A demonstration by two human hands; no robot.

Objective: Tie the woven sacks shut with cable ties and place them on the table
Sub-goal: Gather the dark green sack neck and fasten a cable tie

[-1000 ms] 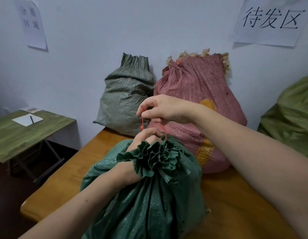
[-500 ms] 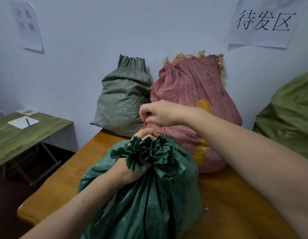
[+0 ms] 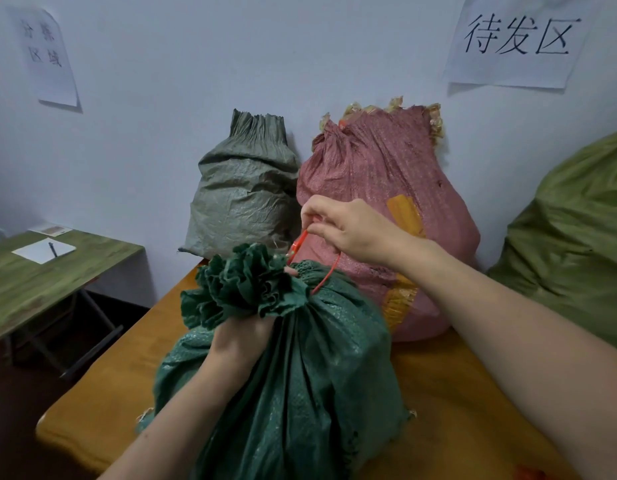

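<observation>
Green sack (image 3: 300, 382) sits upright at 6 o'clock in view, on the near edge of the table (image 3: 456, 403). Left hand (image 3: 238, 341) is clenched round the gathered neck just under the ruffle, wrist coming in from 7 o'clock. Right hand (image 3: 348, 233) is above the neck at 1 o'clock, thumb and fingers pinching the red tie (image 3: 299, 243). Tie runs from that pinch down to the neck in two legs, a thin arc on the 2 o'clock side. Can't tell if it closes fully round the neck, as the ruffle hides the near side. Behind, against the wall: grey sack (image 3: 244, 199) at 11 o'clock and pink sack (image 3: 386, 174) at 12–1, touching each other, both with bunched tops. Olive sack (image 3: 577, 244) at 3 o'clock, cut by the frame edge. Side table (image 3: 58, 285) at 9 o'clock carries paper (image 3: 40, 251) with a pen (image 3: 53, 249) on it. Two signs on the wall: one (image 3: 47, 57) at 10 o'clock, one (image 3: 518, 39) at 1–2.
</observation>
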